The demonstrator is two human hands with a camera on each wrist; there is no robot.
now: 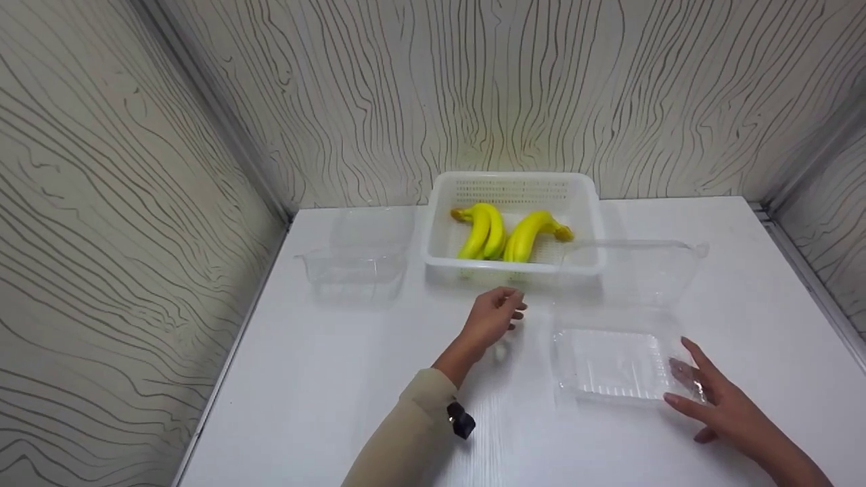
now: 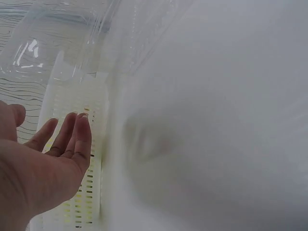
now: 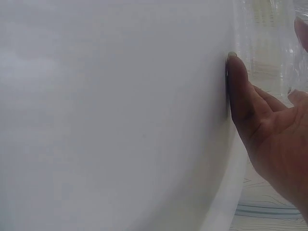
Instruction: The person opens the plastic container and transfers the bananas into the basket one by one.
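You are reaching your spread left hand (image 1: 492, 316) toward the bananas (image 1: 511, 233) in the basket (image 1: 443, 223), right hand (image 1: 717, 399) flat, steadying the clear box (image 1: 612, 365) near the worktop's front edge; next, curl around one bunch

Staged booth: patterned walls (image 1: 473, 88), white table (image 1: 338, 379)

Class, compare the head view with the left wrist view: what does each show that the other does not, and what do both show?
Only the head view shows the bananas, the right hand touching the near clear box, and a second clear box at far left. Only the left wrist view shows the left palm close up, fingers straight. Both show the left hand near the white basket on the table.
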